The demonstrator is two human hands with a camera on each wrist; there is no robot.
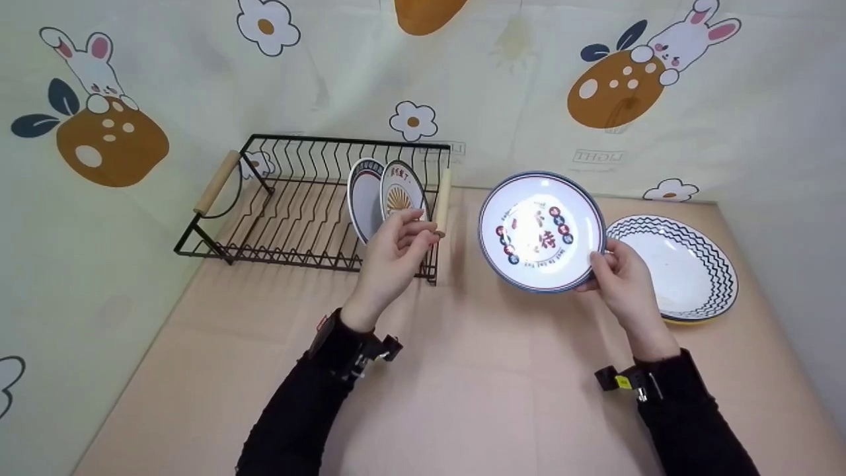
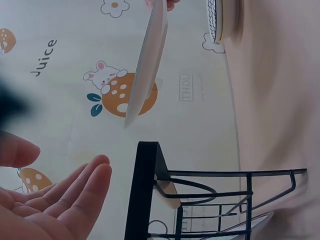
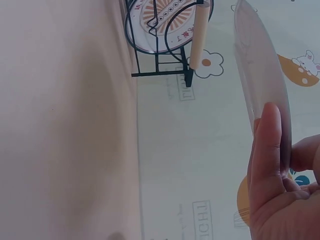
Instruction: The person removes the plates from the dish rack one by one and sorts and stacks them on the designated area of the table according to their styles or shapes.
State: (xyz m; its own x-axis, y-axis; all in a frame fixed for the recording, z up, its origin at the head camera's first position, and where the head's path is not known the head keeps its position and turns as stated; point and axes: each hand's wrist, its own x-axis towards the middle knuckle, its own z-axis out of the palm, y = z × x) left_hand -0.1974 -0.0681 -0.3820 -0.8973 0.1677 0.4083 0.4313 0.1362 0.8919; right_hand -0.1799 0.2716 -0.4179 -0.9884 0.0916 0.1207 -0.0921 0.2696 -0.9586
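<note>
My right hand (image 1: 621,274) pinches the right rim of a white plate (image 1: 529,218), which has a blue edge and red and blue lettering. Held up off the table, the plate tilts its patterned face toward the head camera. In the right wrist view, the fingers lie along one side of the plate (image 3: 267,75) and the thumb is on the other. My left hand (image 1: 396,254) holds nothing, its fingers loosely bent above the right end of a black wire dish rack (image 1: 297,264). Two plates stand on edge in that rack, a dark-rimmed one (image 1: 363,198) and one with a brown sunburst (image 1: 400,188), partly behind the left hand.
On the table's right lies a white oval dish (image 1: 687,271) with black wavy lines, partly behind the right hand. Wooden handles (image 1: 218,182) cap both ends of the rack. A patterned cloth (image 1: 502,99) hangs behind the table.
</note>
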